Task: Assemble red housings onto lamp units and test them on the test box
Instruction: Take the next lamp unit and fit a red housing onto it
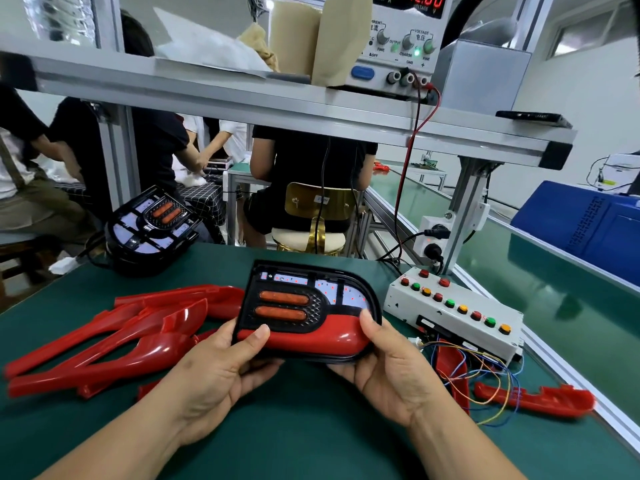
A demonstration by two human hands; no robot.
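Observation:
A black lamp unit with two orange strips and small red lit dots is held above the green mat. A glossy red housing sits along its near edge. My left hand grips the unit's left end, thumb on the red housing. My right hand grips the right end, thumb over the housing's rounded corner. The white test box with red, green and yellow buttons lies just to the right, with coloured wires trailing from it.
Several loose red housings are piled at the left, and another red housing lies at the right. A stack of lamp units stands at the back left. A power supply sits on the shelf above. People sit beyond the bench.

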